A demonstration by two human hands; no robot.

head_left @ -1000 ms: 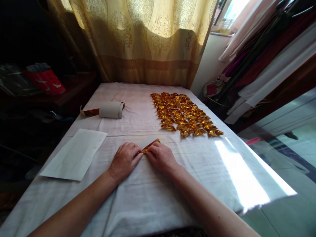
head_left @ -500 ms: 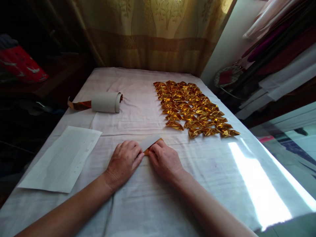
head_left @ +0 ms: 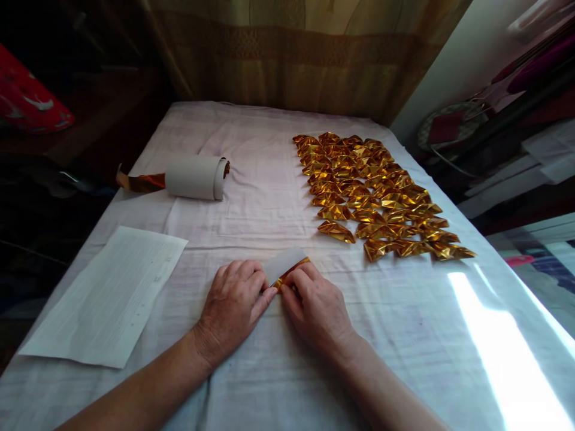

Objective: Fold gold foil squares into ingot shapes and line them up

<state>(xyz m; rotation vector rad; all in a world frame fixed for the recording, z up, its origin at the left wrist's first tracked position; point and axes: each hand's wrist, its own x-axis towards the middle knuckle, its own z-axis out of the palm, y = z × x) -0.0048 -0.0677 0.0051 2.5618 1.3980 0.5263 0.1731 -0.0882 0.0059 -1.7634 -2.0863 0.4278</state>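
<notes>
Nearest you, both hands rest over the cloth-covered table (head_left: pixel 269 383). Your left hand (head_left: pixel 233 302) is curled nearly closed, thumb and fingertips pinching the left end of the gold-and-white sheet (head_left: pixel 286 261); your right hand (head_left: pixel 321 305) is likewise closed, pinching its gold near edge. That sheet lies between your fingertips, white face up, gold edge turned over. Noted change: more white face shows than a second ago, and your view has dipped; the grip is unchanged, so the work appears to remain at the edge fold. To the left lies a pale paper (head_left: pixel 108 293). Beyond, at right, the folded gold pieces (head_left: pixel 375 230) and, at left, the roll (head_left: pixel 193 178) remain undisturbed. Farthest: the curtain (head_left: pixel 287 48).
</notes>
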